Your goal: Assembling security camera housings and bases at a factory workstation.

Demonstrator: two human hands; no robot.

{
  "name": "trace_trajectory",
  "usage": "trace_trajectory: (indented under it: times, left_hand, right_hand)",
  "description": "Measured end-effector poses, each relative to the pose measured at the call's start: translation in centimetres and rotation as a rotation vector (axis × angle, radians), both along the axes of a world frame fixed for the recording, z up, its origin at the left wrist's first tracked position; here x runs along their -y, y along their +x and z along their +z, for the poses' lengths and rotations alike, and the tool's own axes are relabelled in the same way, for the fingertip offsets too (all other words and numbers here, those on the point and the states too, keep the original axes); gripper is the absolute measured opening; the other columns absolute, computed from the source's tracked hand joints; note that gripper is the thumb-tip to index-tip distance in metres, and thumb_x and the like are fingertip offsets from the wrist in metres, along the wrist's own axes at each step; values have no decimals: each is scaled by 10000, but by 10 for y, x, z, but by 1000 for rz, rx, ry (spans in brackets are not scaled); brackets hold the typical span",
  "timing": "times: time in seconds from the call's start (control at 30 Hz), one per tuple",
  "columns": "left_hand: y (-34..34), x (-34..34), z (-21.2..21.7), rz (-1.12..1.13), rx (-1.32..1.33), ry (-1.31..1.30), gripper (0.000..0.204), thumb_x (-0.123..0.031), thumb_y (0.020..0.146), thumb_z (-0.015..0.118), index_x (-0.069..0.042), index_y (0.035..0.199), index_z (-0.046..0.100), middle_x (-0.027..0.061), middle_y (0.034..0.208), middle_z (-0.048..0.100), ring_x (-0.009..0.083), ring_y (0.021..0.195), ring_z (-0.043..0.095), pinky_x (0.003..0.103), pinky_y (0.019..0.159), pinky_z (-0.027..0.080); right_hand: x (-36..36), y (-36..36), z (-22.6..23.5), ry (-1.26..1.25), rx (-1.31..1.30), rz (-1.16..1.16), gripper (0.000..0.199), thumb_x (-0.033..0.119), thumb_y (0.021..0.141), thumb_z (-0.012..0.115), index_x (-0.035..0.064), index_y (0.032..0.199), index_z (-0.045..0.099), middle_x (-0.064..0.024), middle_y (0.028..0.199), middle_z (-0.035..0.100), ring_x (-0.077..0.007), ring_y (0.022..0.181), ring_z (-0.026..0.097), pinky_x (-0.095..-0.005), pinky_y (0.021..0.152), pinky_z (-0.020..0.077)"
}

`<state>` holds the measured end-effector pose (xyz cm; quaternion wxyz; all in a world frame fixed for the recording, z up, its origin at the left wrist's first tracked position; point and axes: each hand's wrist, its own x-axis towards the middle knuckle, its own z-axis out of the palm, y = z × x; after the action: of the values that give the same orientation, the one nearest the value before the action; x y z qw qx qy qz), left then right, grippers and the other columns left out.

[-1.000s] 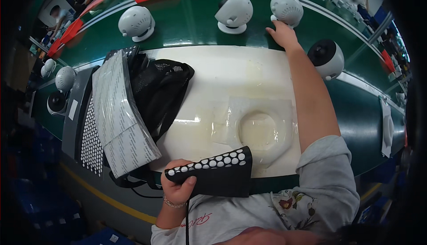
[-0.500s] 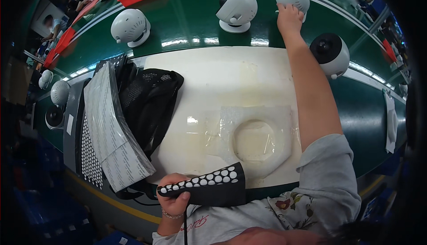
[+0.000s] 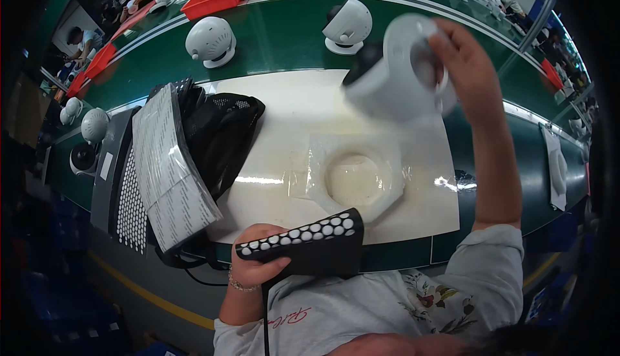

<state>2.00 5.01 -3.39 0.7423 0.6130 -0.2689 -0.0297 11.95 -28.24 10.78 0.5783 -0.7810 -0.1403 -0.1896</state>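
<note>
My left hand (image 3: 255, 262), at the front edge of the bench, is closed round a black sticker sheet (image 3: 329, 246). White round dots line the sheet's upper side. Above the right part of the bench, my right hand (image 3: 475, 68) grips a white rounded device (image 3: 394, 88) by its ring-like base. The device is tilted and blurred by motion, with its black face toward the left. Below it, a clear plastic-covered pad (image 3: 316, 175) with a round hollow lies on the white board (image 3: 284, 110).
Two similar white devices stand at the back, one left (image 3: 210, 41) and one in the middle (image 3: 349, 25). A black mesh bag (image 3: 226, 136) and a stack of printed sheets (image 3: 171, 168) lie left. A red bin (image 3: 212, 0) sits beyond. Co-workers sit farther off.
My right hand has come back from the far right, now holding a white device raised over the board. The left hand still holds the sticker sheet; the view has shifted slightly.
</note>
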Motion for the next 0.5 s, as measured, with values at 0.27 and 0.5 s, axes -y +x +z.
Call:
trace_trajectory:
  times: [0.27,0.5]
  left_hand:
    - [-15,40,28,-34,220,95,217,92,607,654,17,804,598,110,696,605,234,622,587,290,567,454]
    - [-20,52,28,93,17,266,111,25,660,652,9,681,544,79,603,544,161,495,504,241,477,390]
  right_hand:
    - [-41,-63,-57,14,-337,166,288,154,873,494,-1,1113,462,-10,851,545,-22,682,465,-168,627,385]
    - [-25,-79,-54,32,-444,149,313,170,869,502,-6,1122,443,-24,846,540,-72,760,499,-215,727,402]
